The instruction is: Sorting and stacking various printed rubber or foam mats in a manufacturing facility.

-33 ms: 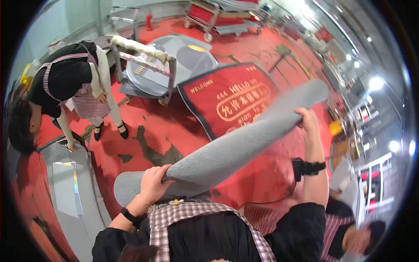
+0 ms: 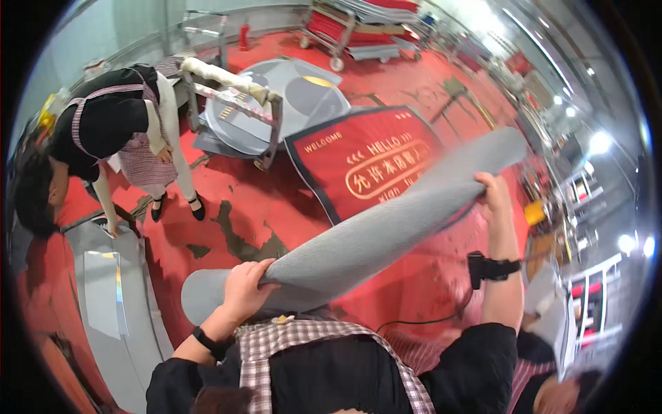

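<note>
A grey ribbed floor mat, bent lengthwise into a loose trough, slants across in front of my body. My left hand is closed on its near edge at the lower left, thumb and fingers wrapped over it. Farther out and higher, my right hand grips the edge near the other end. That far end looks smeared by motion. Beyond and partly behind it, a red mat with a dark border and gold lettering lies on the floor.
A metal cart stands beyond, near stacked round grey mats. At left, a co-worker bends over a long grey mat stack. Another person is close at my right. A dark cable crosses the red floor.
The grey mat and my hands sit slightly farther right in the picture, as does most of the scene. The person at lower right has sunk lower. Both hands keep their grip.
</note>
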Demonstrator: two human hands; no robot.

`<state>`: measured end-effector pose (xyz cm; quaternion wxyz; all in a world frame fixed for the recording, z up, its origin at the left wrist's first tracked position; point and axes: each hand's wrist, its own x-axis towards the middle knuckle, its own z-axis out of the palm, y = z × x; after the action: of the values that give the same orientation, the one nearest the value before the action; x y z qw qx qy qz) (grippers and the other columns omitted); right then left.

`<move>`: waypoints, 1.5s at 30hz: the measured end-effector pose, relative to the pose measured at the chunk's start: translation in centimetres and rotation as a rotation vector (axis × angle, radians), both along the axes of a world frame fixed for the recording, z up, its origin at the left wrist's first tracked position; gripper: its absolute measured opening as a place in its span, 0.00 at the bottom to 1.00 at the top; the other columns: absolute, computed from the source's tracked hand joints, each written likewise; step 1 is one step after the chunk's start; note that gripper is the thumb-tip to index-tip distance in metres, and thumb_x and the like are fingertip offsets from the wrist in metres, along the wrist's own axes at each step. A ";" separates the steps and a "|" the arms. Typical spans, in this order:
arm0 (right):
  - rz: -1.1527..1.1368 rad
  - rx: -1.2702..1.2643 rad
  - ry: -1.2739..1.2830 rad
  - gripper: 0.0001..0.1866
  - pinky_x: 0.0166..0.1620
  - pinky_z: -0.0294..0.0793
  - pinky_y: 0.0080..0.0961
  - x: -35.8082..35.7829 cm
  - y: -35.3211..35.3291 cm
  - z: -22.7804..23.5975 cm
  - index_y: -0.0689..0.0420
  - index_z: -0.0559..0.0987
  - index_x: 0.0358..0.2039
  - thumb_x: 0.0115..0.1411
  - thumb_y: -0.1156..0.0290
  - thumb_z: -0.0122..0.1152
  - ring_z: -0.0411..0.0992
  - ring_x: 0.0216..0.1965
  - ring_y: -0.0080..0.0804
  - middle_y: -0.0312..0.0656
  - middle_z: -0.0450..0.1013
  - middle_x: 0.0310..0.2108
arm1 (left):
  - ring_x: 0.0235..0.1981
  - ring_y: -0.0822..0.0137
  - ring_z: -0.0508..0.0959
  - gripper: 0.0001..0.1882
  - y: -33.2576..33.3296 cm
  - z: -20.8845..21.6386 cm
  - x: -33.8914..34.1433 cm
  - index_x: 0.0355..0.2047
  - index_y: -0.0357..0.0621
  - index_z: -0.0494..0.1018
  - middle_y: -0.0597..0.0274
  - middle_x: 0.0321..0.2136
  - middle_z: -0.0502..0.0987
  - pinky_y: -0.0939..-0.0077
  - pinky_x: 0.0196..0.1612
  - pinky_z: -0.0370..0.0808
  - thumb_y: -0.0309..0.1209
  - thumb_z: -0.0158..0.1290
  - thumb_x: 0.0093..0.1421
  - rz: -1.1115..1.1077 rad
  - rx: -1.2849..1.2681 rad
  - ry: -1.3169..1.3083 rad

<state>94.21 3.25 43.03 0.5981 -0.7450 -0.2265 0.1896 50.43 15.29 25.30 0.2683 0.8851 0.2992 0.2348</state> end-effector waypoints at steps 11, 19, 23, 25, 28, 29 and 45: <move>-0.054 0.239 0.070 0.29 0.34 0.73 0.34 34.4 -7.2 15.2 0.61 0.68 0.43 0.46 0.52 0.55 0.70 0.35 0.37 0.44 0.70 0.37 | 0.30 0.60 0.71 0.26 3.5 10.0 35.4 0.42 0.44 0.63 0.60 0.26 0.69 0.69 0.34 0.67 0.35 0.56 0.41 -0.253 0.432 -0.409; -0.240 -0.064 -0.001 0.20 0.32 0.68 0.26 51.9 -9.2 -6.5 0.58 0.68 0.41 0.54 0.56 0.47 0.68 0.34 0.33 0.39 0.69 0.35 | 0.37 0.54 0.72 0.29 6.2 -0.1 39.6 0.49 0.41 0.61 0.50 0.35 0.72 0.64 0.39 0.68 0.40 0.53 0.48 -0.865 -0.424 0.057; 0.047 -0.328 0.393 0.17 0.34 0.67 0.28 45.3 -2.5 -21.5 0.57 0.68 0.40 0.55 0.59 0.47 0.67 0.33 0.31 0.39 0.68 0.34 | 0.43 0.52 0.70 0.28 9.2 -7.0 26.5 0.48 0.43 0.63 0.48 0.40 0.70 0.62 0.43 0.66 0.44 0.49 0.49 -0.265 -0.506 0.432; 0.088 -0.440 0.433 0.14 0.33 0.67 0.29 37.7 2.2 -27.2 0.56 0.68 0.37 0.53 0.62 0.49 0.68 0.32 0.33 0.41 0.68 0.33 | 0.42 0.52 0.70 0.26 9.3 -8.6 18.1 0.43 0.38 0.67 0.46 0.39 0.71 0.63 0.44 0.67 0.45 0.49 0.49 -0.038 -0.545 0.168; 0.337 -0.616 0.467 0.16 0.34 0.68 0.28 22.9 10.5 -31.9 0.58 0.67 0.40 0.53 0.63 0.50 0.68 0.34 0.35 0.44 0.68 0.35 | 0.43 0.58 0.71 0.27 6.7 -9.1 6.2 0.51 0.41 0.59 0.51 0.41 0.71 0.69 0.45 0.67 0.40 0.47 0.52 0.411 -0.625 0.075; 0.545 -0.570 0.498 0.16 0.33 0.68 0.28 18.0 12.7 -32.3 0.59 0.67 0.39 0.53 0.65 0.51 0.68 0.34 0.35 0.44 0.68 0.35 | 0.44 0.59 0.70 0.28 5.3 -9.2 2.7 0.51 0.40 0.59 0.51 0.42 0.70 0.70 0.46 0.66 0.40 0.47 0.52 0.583 -0.650 0.106; 1.528 -0.546 -0.255 0.09 0.27 0.65 0.17 -38.8 36.1 -34.0 0.61 0.73 0.30 0.48 0.72 0.52 0.65 0.24 0.19 0.33 0.68 0.23 | 0.41 0.67 0.71 0.25 -10.3 -10.2 -28.9 0.51 0.39 0.59 0.53 0.40 0.70 0.76 0.44 0.68 0.34 0.48 0.54 1.366 -0.804 -0.466</move>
<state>55.45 39.36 9.00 0.0715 -0.5202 -0.6835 0.5071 21.58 4.96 15.11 0.4177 0.2734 0.7693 0.3987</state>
